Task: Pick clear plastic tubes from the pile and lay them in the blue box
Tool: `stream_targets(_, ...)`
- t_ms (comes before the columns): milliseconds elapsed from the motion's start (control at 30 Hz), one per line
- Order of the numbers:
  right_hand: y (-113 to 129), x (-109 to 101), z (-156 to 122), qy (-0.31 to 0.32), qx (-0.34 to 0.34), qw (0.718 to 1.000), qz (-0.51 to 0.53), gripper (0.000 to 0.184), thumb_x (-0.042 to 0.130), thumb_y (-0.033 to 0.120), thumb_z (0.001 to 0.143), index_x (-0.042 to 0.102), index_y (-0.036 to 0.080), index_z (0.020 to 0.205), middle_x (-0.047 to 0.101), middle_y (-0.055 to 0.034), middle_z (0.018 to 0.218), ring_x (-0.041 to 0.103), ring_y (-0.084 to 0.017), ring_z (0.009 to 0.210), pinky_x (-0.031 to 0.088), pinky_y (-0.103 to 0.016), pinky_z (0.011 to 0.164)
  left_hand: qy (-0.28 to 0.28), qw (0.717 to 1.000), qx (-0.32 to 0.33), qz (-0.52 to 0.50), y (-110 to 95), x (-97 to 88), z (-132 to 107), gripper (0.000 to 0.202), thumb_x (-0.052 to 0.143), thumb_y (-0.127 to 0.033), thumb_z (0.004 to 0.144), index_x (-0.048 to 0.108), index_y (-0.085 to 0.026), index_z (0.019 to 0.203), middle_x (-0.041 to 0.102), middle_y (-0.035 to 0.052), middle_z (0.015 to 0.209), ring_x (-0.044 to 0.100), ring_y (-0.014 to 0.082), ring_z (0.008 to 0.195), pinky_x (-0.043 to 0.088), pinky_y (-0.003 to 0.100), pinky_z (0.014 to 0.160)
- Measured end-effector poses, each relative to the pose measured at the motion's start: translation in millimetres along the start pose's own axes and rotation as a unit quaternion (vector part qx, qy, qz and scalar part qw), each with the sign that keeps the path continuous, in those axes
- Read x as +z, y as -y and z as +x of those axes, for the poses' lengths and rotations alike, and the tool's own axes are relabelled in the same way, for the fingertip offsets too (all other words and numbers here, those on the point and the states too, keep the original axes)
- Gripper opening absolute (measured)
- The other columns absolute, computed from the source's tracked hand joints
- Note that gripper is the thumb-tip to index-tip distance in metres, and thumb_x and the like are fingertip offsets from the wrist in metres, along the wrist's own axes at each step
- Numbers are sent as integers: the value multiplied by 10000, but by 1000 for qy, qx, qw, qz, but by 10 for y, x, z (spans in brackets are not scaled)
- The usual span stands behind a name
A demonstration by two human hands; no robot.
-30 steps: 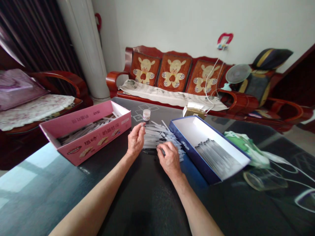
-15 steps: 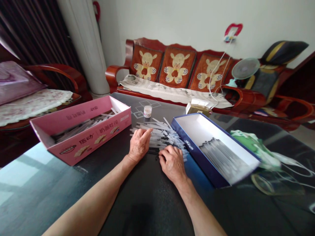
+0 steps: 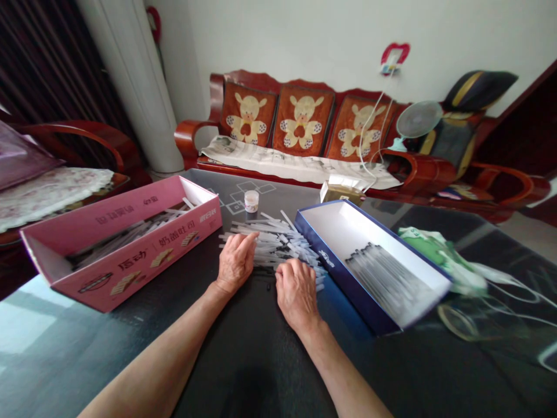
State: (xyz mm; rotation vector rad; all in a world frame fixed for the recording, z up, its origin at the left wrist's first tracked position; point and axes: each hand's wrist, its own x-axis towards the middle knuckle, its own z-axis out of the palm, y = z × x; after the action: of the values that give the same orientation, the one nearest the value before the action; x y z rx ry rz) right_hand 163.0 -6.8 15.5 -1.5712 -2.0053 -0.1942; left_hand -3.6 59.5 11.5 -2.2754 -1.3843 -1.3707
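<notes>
Clear plastic sticks point(image 3: 278, 244) touch left hand point(image 3: 235, 262) and right hand point(image 3: 297, 292), grips still spread flat.

My left hand point(image 3: 235, 262) has come down from its raised pinch and now lies flat at the pile of clear plastic sticks point(image 3: 282, 244). My right hand point(image 3: 297, 293) has uncurled, its fingers point(image 3: 289, 268) spread along the pile's near edge.

My hands, two: left hand point(image 3: 235, 263), right hand point(image 3: 297, 294). Open cardboard boxes, two: pink box point(image 3: 130, 251), navy box point(image 3: 343, 284). White-capped plastic jar point(image 3: 251, 201), one. Orange bear-print cushions point(image 3: 301, 121), three.
</notes>
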Motion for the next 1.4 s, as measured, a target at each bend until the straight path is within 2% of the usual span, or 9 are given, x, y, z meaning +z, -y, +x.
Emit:
stream_targets(167,-123,32,37,-105,14,991,79,122,423,183,940,544,181,927,604,-46,828,547,-194,805,390,-332,753,28,999,32,-5,-63,-13,-5,269,426,-234,925,601,-175,1121,576,54,822,494,179,780,423,293,757)
stream_targets(267,-162,43,56,-136,12,986,97,201,381,167,946,560,166,1036,617,-78,914,558,-201,880,409,-333,782,46,998,50,-4,-85,-6,-7,247,450,-250,913,627,-182,1071,581,48,804,491,174,748,423,298,757)
stream_targets(367,-171,39,61,-142,1,985,97,256,381,145,934,581,169,1092,628,-92,973,566,-209,936,404,-355,824,53,998,43,16,-77,5,-3,261,461,-285,915,634,-189,1086,577,44,782,486,173,730,415,298,728)
stream_targets(667,-200,35,50,-132,14,987,92,257,418,151,915,645,191,1028,637,-80,957,574,-206,921,385,-356,837,74,995,64,22,-74,4,6,280,458,-313,923,645,-205,1101,580,50,790,481,172,735,388,308,715)
stream_targets(933,-266,18,62,-146,21,985,91,240,431,173,918,661,203,981,627,-77,973,550,-214,941,376,-371,848,126,983,133,33,-81,0,20,262,477,-320,921,647,-244,1105,621,51,836,474,187,780,363,341,756)
stream_targets(1100,-211,8,71,-149,-10,982,119,232,444,154,907,659,209,973,615,-79,953,555,-212,957,422,-385,865,137,975,169,45,-185,-12,22,266,480,-340,919,643,-288,1123,600,46,823,466,184,774,350,346,749)
stream_targets(1267,-114,5,71,-158,-32,963,216,293,376,133,913,584,199,1108,562,-126,1150,545,-218,1101,479,-402,900,100,986,122,48,-242,-11,-4,238,511,-393,893,697,-258,952,580,43,746,459,181,727,339,335,710)
stream_targets(1333,-125,3,78,-183,1,956,229,239,405,161,914,584,190,1070,580,-131,1111,562,-219,1068,502,-390,858,77,992,95,44,-241,-6,-13,229,515,-381,889,702,-250,905,582,39,726,460,180,720,340,335,709)
stream_targets(1400,-166,12,88,-198,38,949,241,162,457,195,906,598,186,985,622,-106,971,600,-201,935,522,-346,766,70,993,87,39,-234,-1,-18,225,519,-374,886,704,-245,887,583,37,720,461,179,719,344,335,713)
